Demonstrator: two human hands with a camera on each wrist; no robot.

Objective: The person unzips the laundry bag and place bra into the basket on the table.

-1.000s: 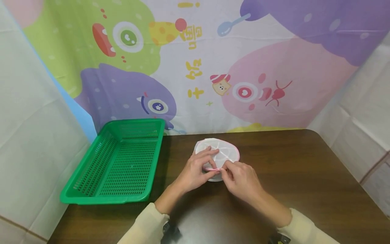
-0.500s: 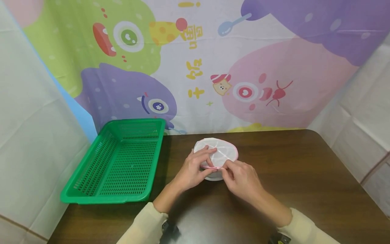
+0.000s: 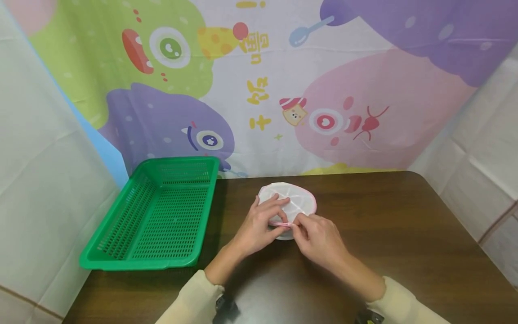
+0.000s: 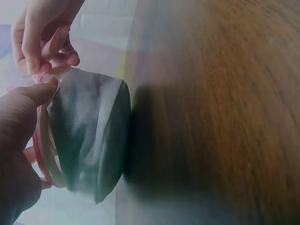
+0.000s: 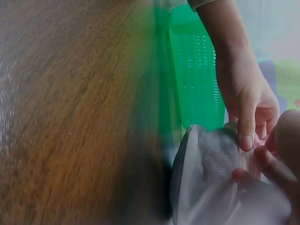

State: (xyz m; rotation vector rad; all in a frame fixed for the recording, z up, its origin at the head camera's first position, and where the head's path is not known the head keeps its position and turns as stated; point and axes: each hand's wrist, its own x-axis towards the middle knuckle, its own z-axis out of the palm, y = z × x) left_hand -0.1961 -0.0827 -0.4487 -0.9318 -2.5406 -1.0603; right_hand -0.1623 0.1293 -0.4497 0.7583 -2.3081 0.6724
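Note:
A round white mesh laundry bag (image 3: 297, 202) with a pink zipper edge stands on the table in the head view. Its mesh side wall (image 4: 82, 126) shows in the left wrist view, a little slack and creased. My left hand (image 3: 259, 225) pinches the pink edge between thumb and index finger, while its other fingers spread over the white top. Close beside it, my right hand (image 3: 319, 236) pinches the same edge at the near side with curled fingers. Whether a zipper pull lies between the right fingertips is too small to tell.
A green perforated plastic basket (image 3: 199, 243) stands left of the bag on the brown wooden table (image 3: 376, 216). Behind the table hangs a cartoon-printed curtain (image 3: 271, 153). Pale panels (image 3: 485, 148) flank both sides.
The bag has shifted very slightly left, its top tilting a little. Both hands keep pinching the pink edge in almost the same place.

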